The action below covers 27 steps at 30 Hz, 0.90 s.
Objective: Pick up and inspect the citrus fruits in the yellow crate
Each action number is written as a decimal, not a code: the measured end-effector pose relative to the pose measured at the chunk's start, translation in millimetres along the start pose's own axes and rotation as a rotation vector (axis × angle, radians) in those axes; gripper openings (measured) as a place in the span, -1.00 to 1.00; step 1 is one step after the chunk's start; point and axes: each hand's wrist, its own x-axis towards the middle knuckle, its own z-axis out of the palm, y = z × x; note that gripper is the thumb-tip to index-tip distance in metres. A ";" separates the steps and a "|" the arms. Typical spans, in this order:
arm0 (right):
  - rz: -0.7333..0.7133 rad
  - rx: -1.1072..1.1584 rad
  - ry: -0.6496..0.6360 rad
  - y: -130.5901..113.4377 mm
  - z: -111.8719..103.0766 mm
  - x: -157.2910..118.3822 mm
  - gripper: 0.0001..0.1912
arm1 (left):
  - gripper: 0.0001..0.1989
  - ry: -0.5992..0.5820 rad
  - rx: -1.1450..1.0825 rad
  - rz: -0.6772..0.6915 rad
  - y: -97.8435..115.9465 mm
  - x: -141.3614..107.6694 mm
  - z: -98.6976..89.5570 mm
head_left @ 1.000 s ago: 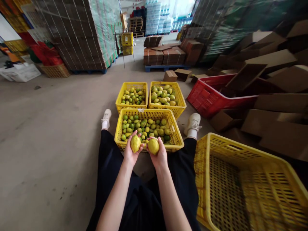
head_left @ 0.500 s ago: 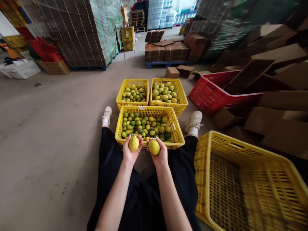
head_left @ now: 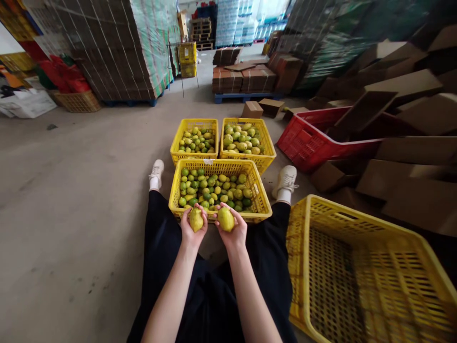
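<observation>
And there they sat, dead centre of the frame, two lemons, one to each palm! The left hand (head_left: pixel 193 237) cradled a pointed lemon (head_left: pixel 196 219), fingers wrapped round its sides; the right hand (head_left: pixel 235 236) clasped a plumper lemon (head_left: pixel 226 218). Side by side, a narrow gap between, both lined up with the near rim of the front yellow crate (head_left: pixel 255 218); whether any knuckle touched it, no telling. The citrus fruit (head_left: pixel 238 194) inside lay just up the frame, about equally near either hand. The left one's long axis ran up and down, tip low; the right one's leaned slightly. And the skins! Left, dull yellow and knobbly; right, smoother, faintly greenish.
</observation>
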 end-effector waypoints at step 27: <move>0.091 -0.195 0.246 7.1 -85.0 -8.9 -0.72 | -0.57 0.129 1.011 0.324 69.8 150.8 186.7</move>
